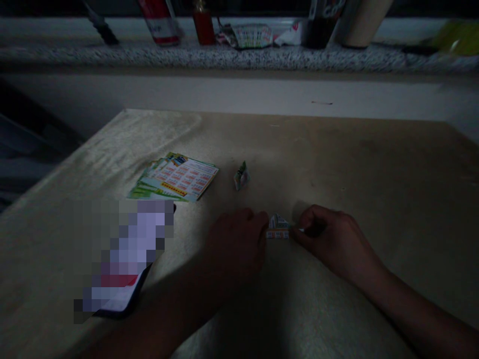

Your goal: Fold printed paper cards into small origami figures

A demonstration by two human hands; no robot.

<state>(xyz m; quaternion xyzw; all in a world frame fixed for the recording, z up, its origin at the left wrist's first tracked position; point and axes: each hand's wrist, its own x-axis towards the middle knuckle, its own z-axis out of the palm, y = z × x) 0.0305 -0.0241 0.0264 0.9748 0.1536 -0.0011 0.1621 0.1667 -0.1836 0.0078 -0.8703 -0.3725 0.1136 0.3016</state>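
Between my two hands is a small folded paper (pixel 278 228) with a pointed top and a printed band along its lower edge. My left hand (pixel 241 242) grips its left end, fingers curled together. The right end is pinched between thumb and fingertips of my right hand (pixel 329 232). Beyond my left hand, a small folded green paper piece (pixel 241 176) stands on the table. A stack of printed cards (pixel 187 175), green and white with orange grids, lies to its left.
A lit phone (pixel 130 254), its screen blurred, lies on the table (pixel 366 164) left of my left arm. Behind the table, a speckled stone sill (pixel 209 57) holds a red can (pixel 160 22), a small red bottle (pixel 204 25), a crumpled wrapper (pixel 252 36) and a dark cup (pixel 322 22).
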